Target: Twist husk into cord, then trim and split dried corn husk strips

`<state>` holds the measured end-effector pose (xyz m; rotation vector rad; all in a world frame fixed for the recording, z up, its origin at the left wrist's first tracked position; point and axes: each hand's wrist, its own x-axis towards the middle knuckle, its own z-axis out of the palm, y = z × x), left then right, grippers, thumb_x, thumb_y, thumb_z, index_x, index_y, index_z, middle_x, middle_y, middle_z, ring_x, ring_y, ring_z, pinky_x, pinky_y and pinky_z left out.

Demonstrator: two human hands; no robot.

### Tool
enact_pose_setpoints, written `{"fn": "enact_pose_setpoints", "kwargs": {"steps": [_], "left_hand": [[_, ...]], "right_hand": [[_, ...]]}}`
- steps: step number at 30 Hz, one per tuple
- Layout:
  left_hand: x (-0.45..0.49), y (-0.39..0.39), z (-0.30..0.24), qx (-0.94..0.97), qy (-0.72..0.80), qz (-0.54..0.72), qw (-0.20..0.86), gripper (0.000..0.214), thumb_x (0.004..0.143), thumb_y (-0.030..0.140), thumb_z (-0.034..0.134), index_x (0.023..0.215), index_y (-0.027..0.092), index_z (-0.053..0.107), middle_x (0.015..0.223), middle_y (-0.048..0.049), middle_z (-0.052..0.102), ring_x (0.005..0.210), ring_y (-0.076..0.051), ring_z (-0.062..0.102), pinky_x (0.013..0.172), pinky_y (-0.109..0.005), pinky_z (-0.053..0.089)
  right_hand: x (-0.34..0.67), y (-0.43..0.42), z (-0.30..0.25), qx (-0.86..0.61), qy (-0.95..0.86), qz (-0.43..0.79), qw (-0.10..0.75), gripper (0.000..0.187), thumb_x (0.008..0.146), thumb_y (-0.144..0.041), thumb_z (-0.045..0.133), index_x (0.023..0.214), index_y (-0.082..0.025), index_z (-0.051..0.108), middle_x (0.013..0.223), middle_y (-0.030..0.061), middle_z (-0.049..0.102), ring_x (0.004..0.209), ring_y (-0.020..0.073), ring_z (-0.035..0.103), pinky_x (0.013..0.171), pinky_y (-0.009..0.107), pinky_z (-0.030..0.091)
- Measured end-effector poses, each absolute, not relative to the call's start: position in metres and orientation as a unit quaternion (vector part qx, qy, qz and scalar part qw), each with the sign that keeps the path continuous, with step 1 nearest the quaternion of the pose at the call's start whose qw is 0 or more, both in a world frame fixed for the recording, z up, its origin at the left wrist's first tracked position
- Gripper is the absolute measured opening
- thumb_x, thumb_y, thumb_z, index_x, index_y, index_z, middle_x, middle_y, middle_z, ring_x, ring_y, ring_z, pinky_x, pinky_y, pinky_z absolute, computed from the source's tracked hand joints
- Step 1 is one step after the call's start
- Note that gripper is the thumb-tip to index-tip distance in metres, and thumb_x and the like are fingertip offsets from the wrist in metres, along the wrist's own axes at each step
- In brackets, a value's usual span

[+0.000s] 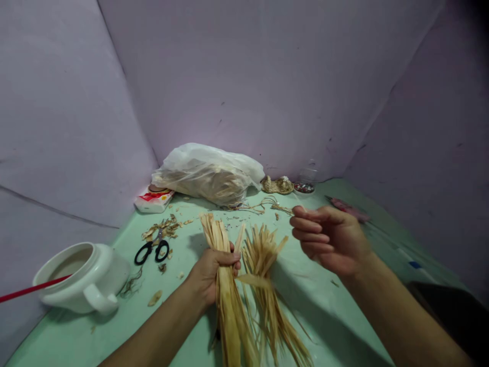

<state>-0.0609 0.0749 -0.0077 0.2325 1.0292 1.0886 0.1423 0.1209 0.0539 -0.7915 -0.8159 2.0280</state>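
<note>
My left hand point(208, 270) is closed around a bundle of dried, straw-coloured leaf strips point(228, 321), whose tops stick up above the thumb. One short strip stands out from between the thumb and fingers. Just right of it, a second bundle of thinner strips point(269, 300) lies on the green tabletop, its ends fanned out. My right hand point(336, 237) is raised above the table, to the right of both bundles. Its fingers are curled, with thumb and forefinger pinched together; what they hold, if anything, is too small to make out.
Black-handled scissors point(152, 251) lie among dry scraps point(165, 227) on the left. A white pot point(109, 270) with a red stick point(34, 289) stands nearby. At the back are a plastic bag point(208, 171), a red-and-white pack point(153, 202), a woven piece point(278, 186) and a clear container point(305, 184).
</note>
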Motion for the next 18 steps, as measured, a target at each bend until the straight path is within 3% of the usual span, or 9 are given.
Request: {"fn": "enact_pose_setpoints", "kwargs": {"steps": [4,9,15,18], "left_hand": [[-0.059,0.074,-0.004,0.130,0.493,0.510,0.693,0.019,0.058,-0.003,0.055,0.066,0.013,0.050,0.046,0.0012,0.053,0.038,-0.008,0.050,0.040,-0.017,0.040],[-0.054,0.070,0.000,0.175,0.494,0.530,0.667,0.022,0.051,-0.001,0.063,0.066,0.012,0.053,0.048,0.0001,0.056,0.042,-0.011,0.053,0.042,-0.020,0.041],[-0.050,0.065,-0.003,0.206,0.487,0.536,0.658,0.026,0.043,0.001,0.065,0.065,0.012,0.055,0.047,0.0010,0.057,0.044,-0.012,0.052,0.045,-0.022,0.039],[-0.051,0.065,-0.004,0.203,0.489,0.535,0.659,0.026,0.043,0.002,0.066,0.065,0.012,0.055,0.048,0.0010,0.056,0.044,-0.012,0.051,0.046,-0.023,0.040]], "right_hand": [[0.146,0.122,0.057,-0.328,-0.333,0.791,0.395,0.018,0.060,-0.024,0.057,0.063,-0.021,0.040,0.050,-0.0086,0.014,0.042,0.0050,0.005,0.033,0.017,0.005],[0.110,0.108,0.033,-0.399,-0.350,0.788,0.312,0.028,0.057,-0.028,0.069,0.066,-0.019,0.044,0.044,-0.0118,0.016,0.039,0.0025,0.005,0.034,0.016,0.001],[0.076,0.091,0.007,-0.470,-0.401,0.731,0.291,0.023,0.056,-0.026,0.070,0.055,-0.015,0.049,0.039,-0.0085,0.039,0.032,0.0012,0.023,0.036,0.019,0.016],[0.075,0.090,0.008,-0.471,-0.388,0.733,0.298,0.020,0.055,-0.021,0.067,0.052,-0.015,0.048,0.038,-0.0086,0.040,0.032,0.0012,0.025,0.037,0.018,0.020]]}}
